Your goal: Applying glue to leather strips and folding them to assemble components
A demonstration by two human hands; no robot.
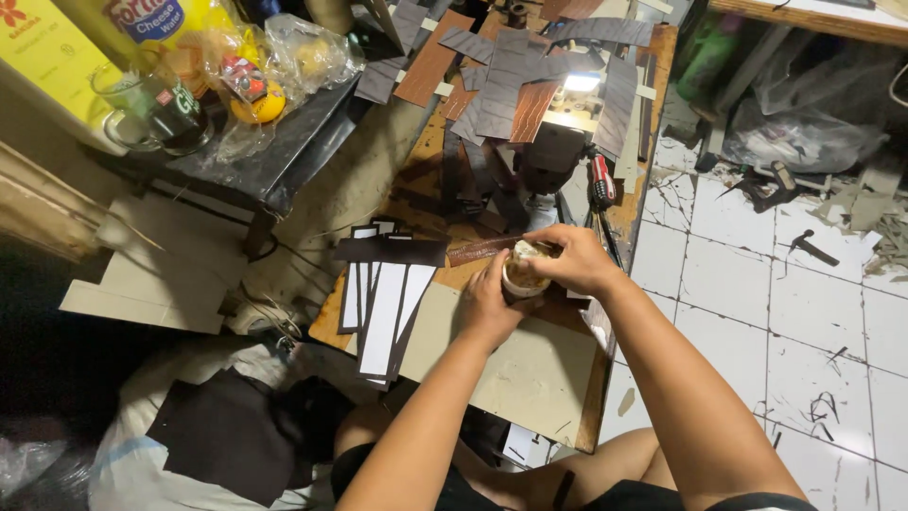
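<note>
A: What is recorded around the small pale tub (522,276)?

B: The tub is gripped from the side by the left hand (487,308), fingers curled round it; the right hand (572,260) is closed over its rim. It is held above the wooden bench (430,194), at its near right part. Left of the tub, white-faced dark strips (383,303) are fanned out; a brown strip (480,249) touches it. Below it lies a grey card sheet (530,374). Beyond it, dark and brown leather pieces (515,80) are heaped around a lit machine (567,114).

A: Surface and room?

B: White cracked floor tiles (804,322) are noted to the right, a glass mug (151,109) far left.

A: Anything unclear?

B: The tub's contents are hidden by the fingers.
</note>
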